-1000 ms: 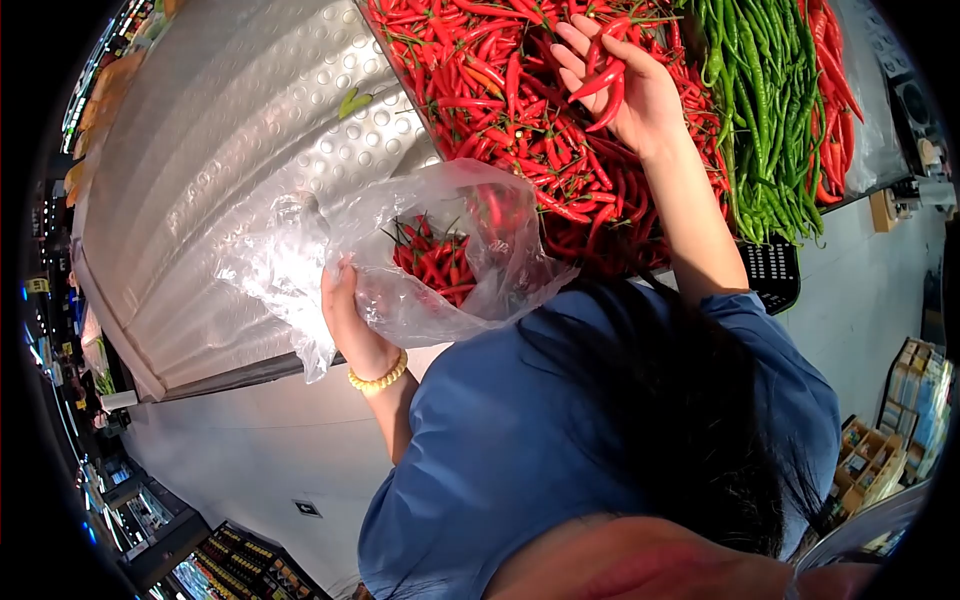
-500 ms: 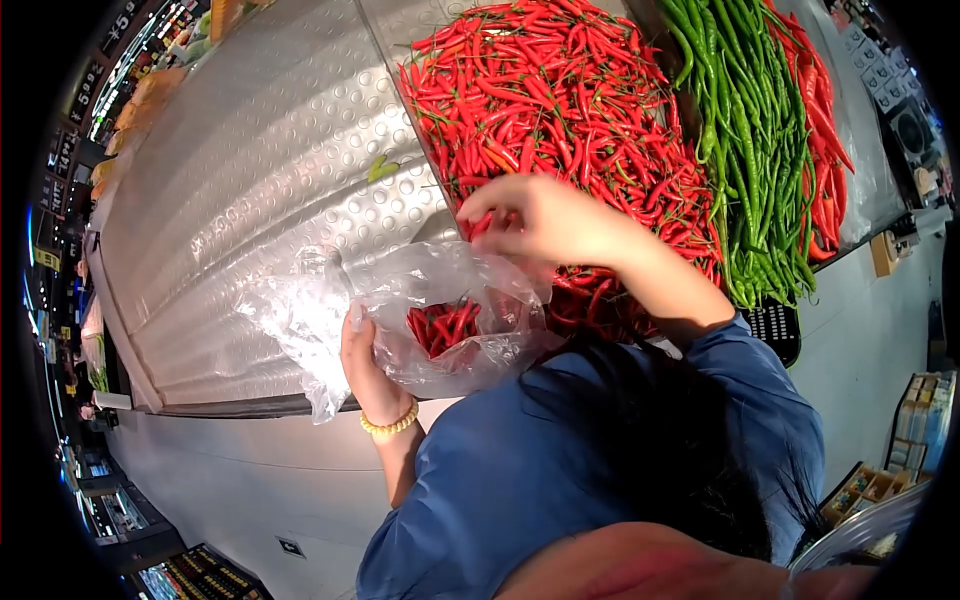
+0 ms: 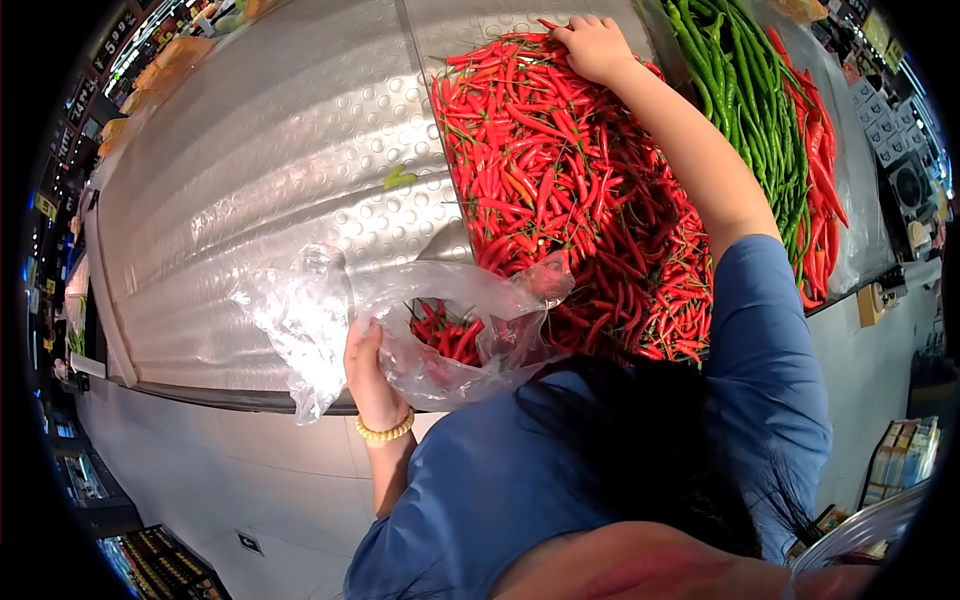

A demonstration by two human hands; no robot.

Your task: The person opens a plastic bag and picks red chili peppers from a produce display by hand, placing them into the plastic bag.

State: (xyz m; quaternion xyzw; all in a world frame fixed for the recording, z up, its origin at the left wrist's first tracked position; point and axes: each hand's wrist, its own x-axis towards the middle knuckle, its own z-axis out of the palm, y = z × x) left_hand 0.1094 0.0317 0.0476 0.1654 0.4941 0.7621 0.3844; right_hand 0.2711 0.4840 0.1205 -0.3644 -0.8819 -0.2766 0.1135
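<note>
My left hand (image 3: 372, 378), wearing a yellow bead bracelet, is closed on the side of a clear plastic bag (image 3: 425, 285). The bag's mouth gapes, and some red chili peppers (image 3: 447, 336) lie inside it. At the far edge of a large heap of small red chili peppers (image 3: 540, 130), my right hand (image 3: 597, 50) has its fingers curled. A single red chili pepper (image 3: 547, 24) pokes out by its fingertips. The palm hides anything else it may hold.
Left of the heap spreads a dimpled metal counter (image 3: 260, 170), with small green pieces (image 3: 399, 178) on it. Long green peppers (image 3: 755, 130) and larger red peppers (image 3: 822, 190) lie to the right. The counter's front edge (image 3: 230, 398) runs close to my body.
My right hand has moved from above the bag's mouth up and away to the far edge of the chili heap. My left hand still holds the bag in nearly the same place.
</note>
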